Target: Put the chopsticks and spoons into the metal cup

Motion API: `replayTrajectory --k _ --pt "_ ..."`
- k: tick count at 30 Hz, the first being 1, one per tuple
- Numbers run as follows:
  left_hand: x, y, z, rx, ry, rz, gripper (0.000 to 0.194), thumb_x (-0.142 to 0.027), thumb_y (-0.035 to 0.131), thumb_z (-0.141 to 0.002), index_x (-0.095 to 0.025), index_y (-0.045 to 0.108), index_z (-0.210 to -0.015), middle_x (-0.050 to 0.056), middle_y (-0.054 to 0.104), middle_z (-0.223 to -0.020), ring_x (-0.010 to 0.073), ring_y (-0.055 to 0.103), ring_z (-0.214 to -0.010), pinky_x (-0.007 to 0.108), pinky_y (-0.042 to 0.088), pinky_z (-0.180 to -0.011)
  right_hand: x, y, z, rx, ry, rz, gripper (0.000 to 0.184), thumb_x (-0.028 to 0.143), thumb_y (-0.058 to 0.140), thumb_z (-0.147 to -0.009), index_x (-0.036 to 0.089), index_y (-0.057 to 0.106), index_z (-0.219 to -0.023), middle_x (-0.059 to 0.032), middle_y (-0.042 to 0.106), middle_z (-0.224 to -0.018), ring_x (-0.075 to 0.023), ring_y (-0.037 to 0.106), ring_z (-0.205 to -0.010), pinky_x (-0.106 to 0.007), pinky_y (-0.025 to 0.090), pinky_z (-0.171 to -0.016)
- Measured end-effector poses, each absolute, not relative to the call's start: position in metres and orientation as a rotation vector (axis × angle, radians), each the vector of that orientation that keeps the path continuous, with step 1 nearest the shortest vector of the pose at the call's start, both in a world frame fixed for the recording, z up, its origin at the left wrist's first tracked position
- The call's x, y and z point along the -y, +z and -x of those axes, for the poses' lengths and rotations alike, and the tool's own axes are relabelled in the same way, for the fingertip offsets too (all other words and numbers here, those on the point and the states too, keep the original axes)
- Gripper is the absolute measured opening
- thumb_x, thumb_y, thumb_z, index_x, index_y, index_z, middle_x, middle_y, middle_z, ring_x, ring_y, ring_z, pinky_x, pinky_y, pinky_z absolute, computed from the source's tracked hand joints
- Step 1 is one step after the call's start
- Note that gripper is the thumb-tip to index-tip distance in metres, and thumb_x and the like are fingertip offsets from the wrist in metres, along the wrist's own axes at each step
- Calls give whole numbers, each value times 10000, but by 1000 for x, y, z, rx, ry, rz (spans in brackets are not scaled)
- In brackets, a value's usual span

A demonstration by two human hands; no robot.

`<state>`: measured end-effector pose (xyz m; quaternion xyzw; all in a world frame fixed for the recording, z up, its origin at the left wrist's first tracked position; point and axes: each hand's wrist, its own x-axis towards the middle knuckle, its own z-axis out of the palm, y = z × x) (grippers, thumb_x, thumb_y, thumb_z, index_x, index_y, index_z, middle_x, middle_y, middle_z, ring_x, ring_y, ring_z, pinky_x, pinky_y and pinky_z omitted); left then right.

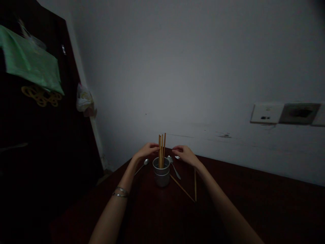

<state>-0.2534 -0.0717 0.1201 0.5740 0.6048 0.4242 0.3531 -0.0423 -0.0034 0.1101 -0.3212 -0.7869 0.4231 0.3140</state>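
Observation:
A grey metal cup (pixel 161 178) stands upright on the dark table, with several wooden chopsticks (pixel 162 150) rising out of it. My left hand (pixel 148 149) is just left of the chopsticks, its fingertips right beside them; whether they touch is unclear. Thumb and fingers of this hand are stretched out and apart. To the right of the cup, my right hand (pixel 186 155) hovers with fingers extended, apart from the chopsticks and holding nothing visible. One spoon (pixel 145 162) lies left of the cup, and a second spoon (pixel 175 168) lies to its right.
Two loose chopsticks, one angled (pixel 183 189) and one beside my right wrist (pixel 195 186), lie right of the cup. A small white scrap (pixel 177 157) is near my right fingers. Behind the table rises a pale wall (pixel 177 74) with sockets (pixel 267 113). A dark door (pixel 50 135) stands left.

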Motion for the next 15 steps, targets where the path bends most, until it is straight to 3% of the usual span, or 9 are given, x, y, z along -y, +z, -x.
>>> replayTrajectory --k 6,11,15 --pt "52 97 256 -1249 1147 -1466 325 -277 650 -672 -68 645 -921 95 657 -796 109 561 -631 218 415 -593 21 99 74 1806 1478 611 394 211 530 -760 160 480 -1148 -95 577 -1174 -154 588 -971 -223 496 -714" --pt "50 95 261 -1254 1102 -1470 273 -259 655 -663 -56 668 -845 88 658 -743 97 544 -589 217 404 -579 25 93 85 1685 1537 511 330 183 521 -751 167 515 -1081 -78 633 -1082 -149 599 -959 -252 473 -815" --pt "56 101 259 -1294 1078 -1467 259 -259 653 -659 -58 671 -822 89 659 -723 102 543 -570 217 399 -556 24 89 86 1646 1510 604 335 226 514 -757 165 512 -1086 -74 650 -1037 -162 625 -882 -253 507 -712"
